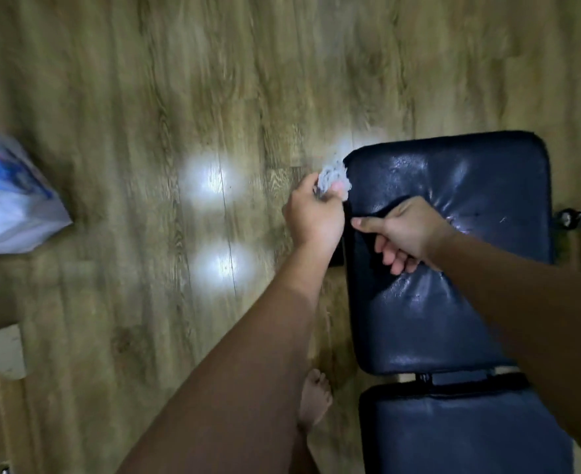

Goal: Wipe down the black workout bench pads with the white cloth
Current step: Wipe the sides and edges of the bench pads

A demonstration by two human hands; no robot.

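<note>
Head view, looking down. Near bench pad (470, 436) at bottom right; bare foot (314, 398) on wood floor (128, 302) just left of it. Far bench pad (470, 319) lies beyond a narrow gap, surface shiny. Right hand (409, 230) over its left part: fingers curled in, thumb out, nothing seen in them. Left hand (316, 217) beside the pad's left edge, pinching bunched white cloth (333, 176) at the far-left corner; contact blurred. 2 glare spots (210, 183) on floor. White-blue bag (8, 200) far left.
</note>
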